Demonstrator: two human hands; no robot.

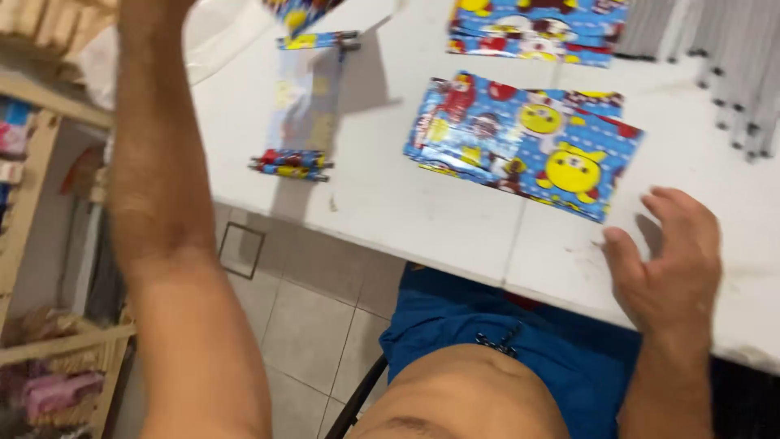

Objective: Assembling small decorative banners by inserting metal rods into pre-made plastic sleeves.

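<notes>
My right hand (668, 264) hovers over the white table (455, 219) near its front edge, fingers spread, holding nothing. Just beyond it lies a stack of blue cartoon-printed sheets (524, 142). My left arm reaches up along the left of the view; my left hand (150, 12) is cut off by the top edge, so its grip is hidden. A colourful printed piece (296, 12) shows at the top edge near it. A clear sheet with rolled printed ends (302, 106) lies on the table's left part.
Another pile of printed sheets (536, 28) sits at the back. Grey sticks (731, 73) lie in a row at the back right. Wooden shelves (36, 162) with goods stand at the left. Tiled floor (309, 325) and my blue shorts (496, 341) are below.
</notes>
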